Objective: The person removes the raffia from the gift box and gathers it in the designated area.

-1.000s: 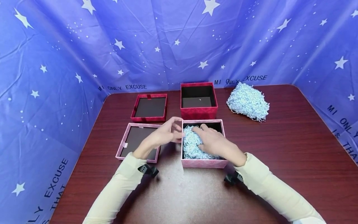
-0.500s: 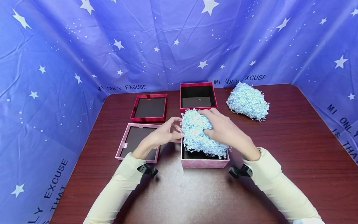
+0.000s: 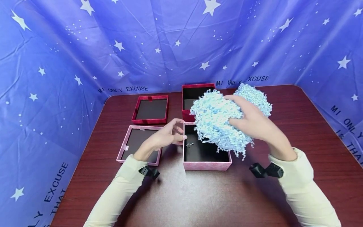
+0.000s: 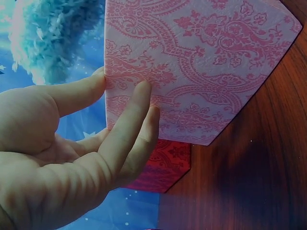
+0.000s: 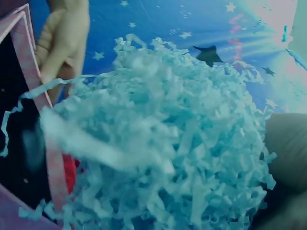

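My right hand [image 3: 252, 121] grips a big clump of light blue shredded paper [image 3: 216, 121] above the right part of a pink box [image 3: 208, 166]. The clump fills most of the right wrist view, its loose strips hanging down. At the box's left wall is my left hand [image 3: 164, 135]. In the left wrist view, the thumb [image 4: 86, 93] meets the rim while the fingers [image 4: 127, 127] lie against the patterned outer wall, pinching it. A few stray shreds [image 3: 189, 145] lie on the black floor of the box. The clump hides the box's far right corner.
Behind the pink box stands an open red box [image 3: 187, 112], partly covered by the clump. A red lid [image 3: 150, 121] and a pink lid [image 3: 124, 148] lie upturned on the left. Another heap of blue shredded paper [image 3: 255, 96] sits at the back right of the table [image 3: 181, 201].
My right hand has lifted the shredded paper out of the pink box and carried it up and to the right, baring the black inside. The left hand has stayed at the wall.
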### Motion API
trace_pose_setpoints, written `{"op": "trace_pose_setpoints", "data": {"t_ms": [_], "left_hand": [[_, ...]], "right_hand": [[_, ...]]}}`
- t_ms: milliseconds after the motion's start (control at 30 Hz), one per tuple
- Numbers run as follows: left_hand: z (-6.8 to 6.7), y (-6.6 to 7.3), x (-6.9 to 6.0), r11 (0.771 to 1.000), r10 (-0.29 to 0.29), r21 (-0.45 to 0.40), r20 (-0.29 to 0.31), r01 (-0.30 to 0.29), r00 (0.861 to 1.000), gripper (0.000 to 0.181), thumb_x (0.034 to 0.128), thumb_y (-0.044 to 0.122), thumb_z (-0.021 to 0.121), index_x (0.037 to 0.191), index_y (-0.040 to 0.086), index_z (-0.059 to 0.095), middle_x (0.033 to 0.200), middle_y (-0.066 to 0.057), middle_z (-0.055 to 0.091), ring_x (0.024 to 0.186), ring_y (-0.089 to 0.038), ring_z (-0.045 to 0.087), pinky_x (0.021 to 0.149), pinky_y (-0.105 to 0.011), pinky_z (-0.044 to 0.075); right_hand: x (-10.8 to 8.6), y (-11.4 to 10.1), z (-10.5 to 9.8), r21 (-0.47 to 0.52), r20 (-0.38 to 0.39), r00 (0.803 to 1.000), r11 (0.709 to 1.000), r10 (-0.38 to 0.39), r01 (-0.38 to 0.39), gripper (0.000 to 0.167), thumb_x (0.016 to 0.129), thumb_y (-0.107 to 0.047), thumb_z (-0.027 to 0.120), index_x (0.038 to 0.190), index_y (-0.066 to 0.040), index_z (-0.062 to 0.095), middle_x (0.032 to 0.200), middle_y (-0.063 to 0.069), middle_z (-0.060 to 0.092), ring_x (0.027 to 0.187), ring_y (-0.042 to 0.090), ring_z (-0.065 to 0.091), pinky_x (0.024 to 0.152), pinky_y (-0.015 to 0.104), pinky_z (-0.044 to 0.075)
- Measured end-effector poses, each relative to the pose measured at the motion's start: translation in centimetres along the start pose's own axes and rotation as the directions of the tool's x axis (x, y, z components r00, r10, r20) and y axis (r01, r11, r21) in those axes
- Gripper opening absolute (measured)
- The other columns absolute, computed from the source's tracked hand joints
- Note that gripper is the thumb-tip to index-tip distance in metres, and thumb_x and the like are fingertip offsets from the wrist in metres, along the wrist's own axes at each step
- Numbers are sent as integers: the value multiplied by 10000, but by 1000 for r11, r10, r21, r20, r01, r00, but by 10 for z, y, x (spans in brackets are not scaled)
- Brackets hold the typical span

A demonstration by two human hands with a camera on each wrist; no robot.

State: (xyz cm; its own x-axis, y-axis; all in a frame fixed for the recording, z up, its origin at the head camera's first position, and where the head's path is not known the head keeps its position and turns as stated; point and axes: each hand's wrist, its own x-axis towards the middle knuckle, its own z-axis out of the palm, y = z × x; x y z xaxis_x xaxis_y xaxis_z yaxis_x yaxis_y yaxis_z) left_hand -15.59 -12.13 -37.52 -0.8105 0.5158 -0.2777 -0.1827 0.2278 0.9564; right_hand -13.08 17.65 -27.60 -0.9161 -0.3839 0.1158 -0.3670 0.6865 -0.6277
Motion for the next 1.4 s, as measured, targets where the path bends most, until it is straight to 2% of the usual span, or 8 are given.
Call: {"op": "trace_pose_setpoints", "data": {"t_ms": [133, 567, 867, 933, 1033, 1133, 1267, 1400], "left_hand": [[0, 0, 0, 1000, -19, -6, -12, 19, 1000, 630, 883, -11, 635, 1401, 97, 294, 1135, -187, 432, 1077, -490, 555, 879, -496, 532], [0, -2, 1, 999, -26, -28, -19, 25, 999, 607, 880, -39, 626, 1379, 95, 309, 1109, -181, 436, 1044, -490, 570, 904, -536, 504], [0, -2, 1, 999, -21, -42, -9, 21, 1000, 603, 883, -46, 618, 1379, 88, 303, 1097, -178, 440, 1067, -529, 545, 911, -556, 491], [0, -1, 2, 999, -21, -42, -7, 21, 1000, 599, 885, -44, 617, 1376, 90, 302, 1100, -179, 440, 1070, -537, 542, 913, -554, 490], [0, 0, 2, 999, -20, -40, -8, 20, 1000, 595, 886, -41, 616, 1375, 90, 303, 1102, -182, 440, 1066, -540, 544, 914, -551, 493], [0, 0, 2, 999, -18, -35, -10, 18, 1000, 597, 886, -37, 619, 1378, 85, 302, 1100, -181, 439, 1041, -518, 565, 911, -547, 496], [1, 1, 1, 999, -14, -31, -13, 14, 1000, 603, 885, -34, 622, 1383, 77, 301, 1096, -180, 443, 998, -463, 599, 904, -545, 501], [1, 0, 1, 999, -20, -36, -17, 20, 1000, 597, 884, -37, 623, 1378, 82, 309, 1092, -176, 444, 1011, -480, 588, 902, -539, 504]], "right_hand": [[-8, 10, -15, -9, -41, 998, 999, 46, -47, 710, 831, -43, 594, 1477, -145, 319, 1459, 144, 386, 449, 131, 364, 611, 326, 367], [-30, 67, -38, 110, -140, 981, 987, 133, -118, 635, 888, 58, 518, 1469, -79, 303, 1392, 208, 355, 366, 70, 280, 373, 268, 338], [-40, 110, -36, 80, -84, 979, 981, 183, -177, 567, 933, 24, 484, 1461, -24, 281, 1328, 245, 360, 451, 86, 320, 560, 221, 361], [-43, 118, -34, 78, -64, 976, 976, 210, -205, 568, 940, 14, 485, 1465, -34, 273, 1332, 247, 358, 433, 90, 311, 520, 247, 375], [-47, 133, -31, 63, -38, 972, 971, 232, -230, 568, 949, -9, 487, 1470, -34, 262, 1369, 260, 348, 476, 97, 355, 547, 237, 383], [-50, 145, -28, 37, -10, 969, 968, 248, -248, 577, 963, -60, 499, 1482, -40, 247, 1449, 270, 315, 722, 179, 472, 661, 256, 388], [-53, 159, -23, 46, 37, 970, 969, 241, -242, 600, 966, -110, 519, 1487, -33, 231, 1484, 312, 263, 1222, 407, 357, 921, 537, 387], [-55, 168, -19, 52, 61, 975, 975, 214, -217, 598, 946, -91, 549, 1461, -4, 259, 1453, 341, 285, 1303, 549, 246, 951, 730, 255]]}}
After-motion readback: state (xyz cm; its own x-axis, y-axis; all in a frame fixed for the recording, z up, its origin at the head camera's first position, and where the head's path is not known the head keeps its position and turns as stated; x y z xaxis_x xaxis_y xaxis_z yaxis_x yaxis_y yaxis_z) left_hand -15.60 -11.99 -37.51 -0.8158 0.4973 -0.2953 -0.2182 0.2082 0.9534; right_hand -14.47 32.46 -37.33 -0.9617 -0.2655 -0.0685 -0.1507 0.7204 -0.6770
